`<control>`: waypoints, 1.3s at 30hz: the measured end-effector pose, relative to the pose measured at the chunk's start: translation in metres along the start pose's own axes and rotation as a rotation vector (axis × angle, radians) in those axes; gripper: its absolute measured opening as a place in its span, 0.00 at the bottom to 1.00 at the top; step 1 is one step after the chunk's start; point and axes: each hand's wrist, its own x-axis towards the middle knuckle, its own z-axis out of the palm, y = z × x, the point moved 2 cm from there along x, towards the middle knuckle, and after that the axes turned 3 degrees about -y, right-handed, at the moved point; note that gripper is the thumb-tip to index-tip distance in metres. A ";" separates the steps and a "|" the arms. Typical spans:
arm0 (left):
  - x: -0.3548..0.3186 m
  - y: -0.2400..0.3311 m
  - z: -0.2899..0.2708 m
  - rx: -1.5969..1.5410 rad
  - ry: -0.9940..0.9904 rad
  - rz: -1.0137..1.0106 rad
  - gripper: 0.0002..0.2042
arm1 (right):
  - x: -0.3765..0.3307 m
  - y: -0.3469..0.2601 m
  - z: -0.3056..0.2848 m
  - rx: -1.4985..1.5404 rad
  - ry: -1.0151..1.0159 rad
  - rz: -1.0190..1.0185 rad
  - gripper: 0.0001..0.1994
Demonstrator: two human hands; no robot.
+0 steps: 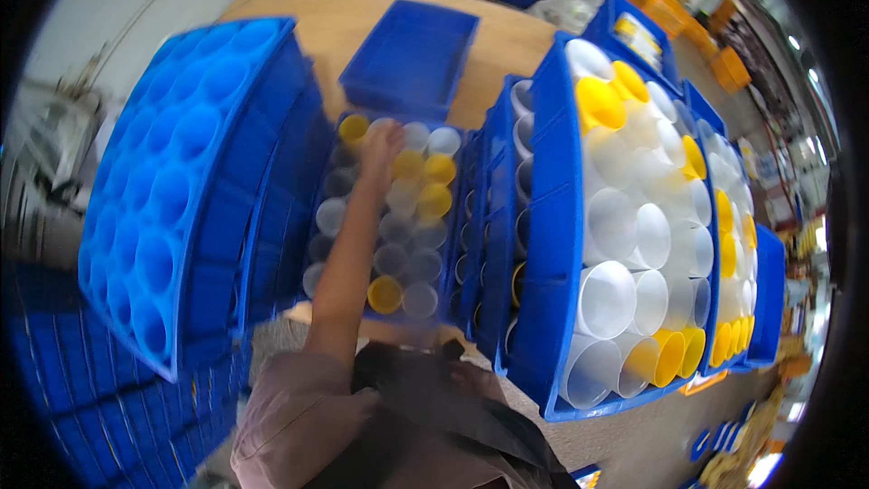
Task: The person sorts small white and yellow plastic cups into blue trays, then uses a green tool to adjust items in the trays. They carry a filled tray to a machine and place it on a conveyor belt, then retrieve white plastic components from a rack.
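Observation:
My left arm stretches forward over a blue crate (pixel 460 217) that holds rows of round, open-topped cups, some white or clear and some yellow. At its far end, my left hand (pixel 384 143) is down among the cups, beside a yellow cup (pixel 353 129) and a white cup (pixel 416 137). Motion smears the fingers, so their grip is unclear. My right hand does not show. Closer to me in the same crate are another yellow cup (pixel 385 293) and a translucent cup (pixel 419 299).
Stacked blue crates with blue cups (pixel 172 190) rise on the left. To the right, tall blue crates (pixel 554 217) hold white and yellow cups (pixel 606 299). A shallow blue bin (pixel 412 54) lies on the wooden table (pixel 317 14) beyond the middle crate.

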 end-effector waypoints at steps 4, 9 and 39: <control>-0.231 0.008 -0.048 0.491 -0.424 -0.115 0.16 | 0.013 0.012 -0.026 -0.128 -0.229 -0.191 0.13; -0.355 -0.005 -0.095 0.749 -0.272 -0.502 0.25 | 0.021 0.029 -0.030 -0.120 -0.576 -0.158 0.12; -0.827 -0.017 -0.336 0.250 1.154 -0.394 0.21 | 0.097 -0.145 0.246 -0.693 -0.384 -0.536 0.28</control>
